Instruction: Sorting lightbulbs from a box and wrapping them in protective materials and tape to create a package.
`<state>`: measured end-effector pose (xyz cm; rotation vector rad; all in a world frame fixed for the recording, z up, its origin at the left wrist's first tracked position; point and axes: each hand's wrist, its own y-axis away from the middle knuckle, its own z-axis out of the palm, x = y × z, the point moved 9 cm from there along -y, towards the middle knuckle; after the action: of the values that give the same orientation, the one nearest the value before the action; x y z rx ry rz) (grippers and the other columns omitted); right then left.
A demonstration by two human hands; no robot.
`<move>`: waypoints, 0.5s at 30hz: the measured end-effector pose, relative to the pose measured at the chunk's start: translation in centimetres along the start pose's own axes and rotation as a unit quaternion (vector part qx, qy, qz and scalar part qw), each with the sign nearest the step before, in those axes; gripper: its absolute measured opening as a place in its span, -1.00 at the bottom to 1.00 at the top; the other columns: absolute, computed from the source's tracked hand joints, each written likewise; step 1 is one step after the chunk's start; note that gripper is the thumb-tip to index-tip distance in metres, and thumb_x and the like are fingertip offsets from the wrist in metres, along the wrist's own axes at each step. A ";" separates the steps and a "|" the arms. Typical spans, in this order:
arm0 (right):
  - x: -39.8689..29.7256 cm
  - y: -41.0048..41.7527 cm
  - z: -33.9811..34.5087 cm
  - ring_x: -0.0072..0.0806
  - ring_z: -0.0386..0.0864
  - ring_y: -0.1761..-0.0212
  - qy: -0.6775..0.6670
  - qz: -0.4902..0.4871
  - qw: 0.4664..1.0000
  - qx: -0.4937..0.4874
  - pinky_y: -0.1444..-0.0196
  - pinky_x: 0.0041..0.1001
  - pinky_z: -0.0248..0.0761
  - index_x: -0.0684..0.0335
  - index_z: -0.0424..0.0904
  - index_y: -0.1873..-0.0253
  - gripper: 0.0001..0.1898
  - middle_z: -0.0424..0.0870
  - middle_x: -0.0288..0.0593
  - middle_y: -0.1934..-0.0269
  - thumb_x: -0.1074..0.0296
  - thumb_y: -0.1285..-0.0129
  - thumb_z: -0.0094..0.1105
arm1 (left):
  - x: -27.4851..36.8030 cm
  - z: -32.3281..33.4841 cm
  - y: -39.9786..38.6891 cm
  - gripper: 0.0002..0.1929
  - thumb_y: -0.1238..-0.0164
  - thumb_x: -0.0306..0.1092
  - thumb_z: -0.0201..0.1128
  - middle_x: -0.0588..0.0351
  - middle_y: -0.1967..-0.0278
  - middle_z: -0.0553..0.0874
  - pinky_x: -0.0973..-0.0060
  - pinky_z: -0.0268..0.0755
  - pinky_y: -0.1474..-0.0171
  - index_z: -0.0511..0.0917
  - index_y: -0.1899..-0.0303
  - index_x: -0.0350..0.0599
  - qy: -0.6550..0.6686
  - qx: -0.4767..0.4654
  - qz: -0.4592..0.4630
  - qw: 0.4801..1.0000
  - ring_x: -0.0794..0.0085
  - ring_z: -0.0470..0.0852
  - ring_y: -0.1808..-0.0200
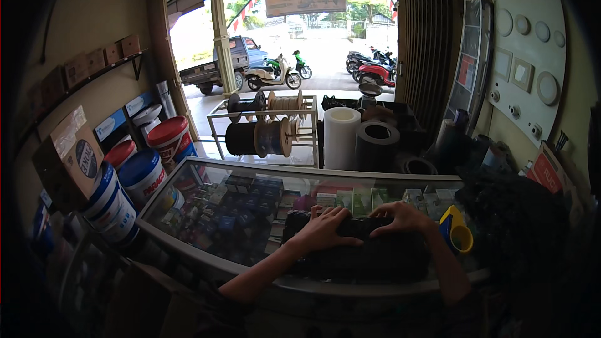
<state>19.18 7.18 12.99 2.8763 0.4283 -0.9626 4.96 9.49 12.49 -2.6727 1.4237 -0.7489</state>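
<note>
Both my hands rest on a black plastic-wrapped bundle [361,260] lying on the glass-topped display counter [202,256]. My left hand [326,227] is spread over the bundle's upper left part, fingers pointing away from me. My right hand [401,218] is bent over its far edge at the right, thumb towards the left hand. The fingertips of both press at the far side, where dark plastic partly hides them. What the bundle contains is hidden. Just right of my right hand stands a yellow and blue tape dispenser [455,232].
A heap of black plastic [512,225] covers the counter's right end. Small boxes [230,220] show beneath the glass. Paint pails [141,173] and a carton [70,159] stand left. Beyond are a cable-spool rack [263,126] and upright rolls of sheeting [342,136].
</note>
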 end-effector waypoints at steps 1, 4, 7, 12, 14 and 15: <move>-0.9 0.7 -0.1 -0.34 0.61 0.08 0.002 0.000 1.000 0.000 0.01 -0.42 0.45 0.26 0.60 0.14 -0.43 0.65 -0.04 0.16 -0.08 0.15 0.48 | 0.3 0.4 -0.4 -0.19 0.04 0.35 0.25 0.00 -0.03 0.51 -0.04 -0.15 -0.29 0.38 -0.10 -0.14 0.004 -0.047 0.035 0.998 0.21 0.36 -0.23; -1.4 3.2 0.5 -0.26 0.66 0.23 0.080 0.071 0.993 0.047 0.11 -0.38 0.49 0.38 0.60 0.21 -0.28 0.67 -0.02 0.33 -0.28 0.21 0.41 | 1.1 1.1 -1.5 -0.19 0.10 0.33 0.29 0.11 -0.09 0.48 -0.06 -0.32 -0.32 0.36 -0.18 0.08 -0.018 -0.141 0.114 0.983 0.27 0.29 -0.29; -2.4 5.9 0.6 -0.26 0.66 0.28 0.142 0.188 0.968 0.085 0.17 -0.38 0.50 0.39 0.59 0.26 -0.25 0.67 -0.03 0.38 -0.35 0.22 0.36 | 2.9 -0.1 -2.5 -0.12 0.20 0.34 0.32 0.21 -0.19 0.37 -0.09 -0.33 -0.32 0.29 -0.26 0.26 -0.135 -0.052 0.218 0.965 0.32 0.15 -0.36; -2.3 8.2 2.1 -0.34 0.61 0.56 0.103 0.224 0.956 0.159 0.43 -0.40 0.45 0.36 0.54 0.55 -0.30 0.56 -0.07 0.65 -0.38 0.22 0.35 | 5.6 -3.1 -1.2 -0.13 0.25 0.22 0.38 0.05 -0.17 0.29 -0.08 -0.17 -0.32 0.34 -0.21 0.11 -0.211 0.082 0.138 0.964 0.17 0.15 -0.31; -2.5 9.2 2.6 -0.19 0.63 0.53 0.042 0.262 0.940 0.214 0.41 -0.33 0.47 0.35 0.50 0.59 -0.33 0.56 -0.02 0.66 -0.34 0.17 0.34 | 5.7 -3.0 0.2 -0.19 0.15 0.18 0.36 0.02 -0.13 0.33 0.04 -0.09 -0.32 0.35 -0.21 0.05 -0.195 0.060 0.049 0.978 0.16 0.19 -0.28; -2.8 9.3 3.3 -0.19 0.63 0.53 0.039 0.265 0.940 0.214 0.41 -0.33 0.47 0.35 0.50 0.59 -0.33 0.56 -0.02 0.66 -0.34 0.17 0.34 | 4.4 -2.6 0.8 -0.24 0.05 0.14 0.34 -0.01 -0.08 0.38 0.17 0.00 -0.31 0.36 -0.20 -0.01 -0.179 0.038 -0.044 0.982 0.15 0.24 -0.26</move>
<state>17.82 -2.96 11.96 3.1238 -0.6078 -0.9253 5.33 6.09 16.43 -2.6505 1.1711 -0.2931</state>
